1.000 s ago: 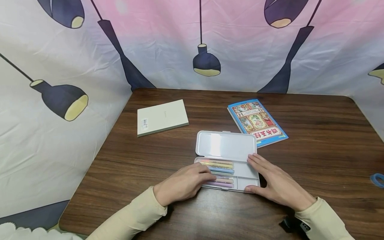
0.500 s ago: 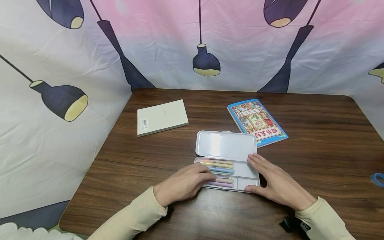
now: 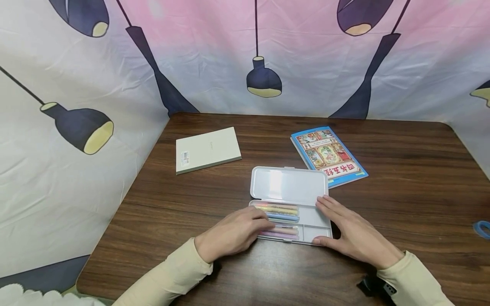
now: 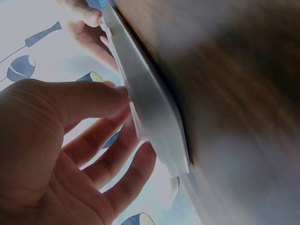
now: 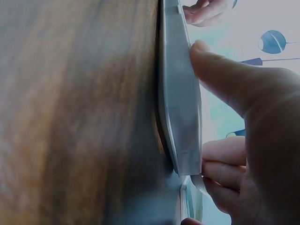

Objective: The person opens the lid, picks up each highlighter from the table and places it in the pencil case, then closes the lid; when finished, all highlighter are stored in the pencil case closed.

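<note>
An open white pencil case point(image 3: 315, 219) lies on the table with its lid point(image 3: 289, 185) tipped back. Pastel pens fill the left of its tray, among them a yellow pen point(image 3: 281, 210), a blue pen point(image 3: 285, 217) and a pinkish pen point(image 3: 284, 230). My left hand point(image 3: 235, 233) reaches over the tray's left end, its thumb beside the pens; the palm hides whether the fingertips pinch one. In the left wrist view, that thumb touches the case rim. My right hand point(image 3: 354, 236) rests at the right end, thumb on the front corner and extended fingers near the hinge.
A cream book point(image 3: 208, 149) lies at the back left. Behind the case is a blue illustrated booklet point(image 3: 331, 157), one corner under the lid. A blue ring point(image 3: 481, 229) sits at the right edge. Printed cloth hangs behind the table.
Pens by the left thumb have shifted slightly in the front compartment, the pinkish one showing more. Both hands stay in nearly the same place, and the case has not moved.
</note>
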